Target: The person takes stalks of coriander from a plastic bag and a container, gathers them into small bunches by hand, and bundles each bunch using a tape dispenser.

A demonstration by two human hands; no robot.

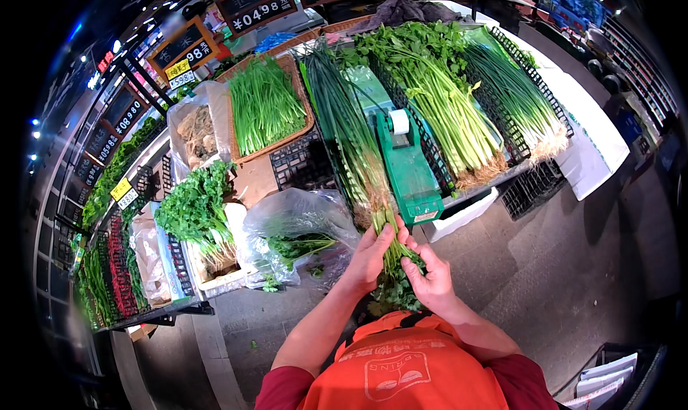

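Observation:
A bunch of cilantro (396,257) is held upside down in front of my orange apron, its leaves hanging toward me and its stems and roots pointing to the stall. My left hand (368,257) is wrapped around the stems, thumb on top. With its thumb and fingers, my right hand (432,274) pinches the stems and leaves lower down. Just beyond the hands stands a green tape dispenser (411,173) with a white tape roll (399,122). Left of it lie long green leafy stalks (344,120), whose lower ends meet the held bunch.
Celery (451,120) and spring onions (516,93) lie in black crates to the right. On the left are a wicker basket of Chinese chives (266,109), more cilantro (196,206) and a clear plastic bag (301,216) of greens. Price boards (258,12) stand behind.

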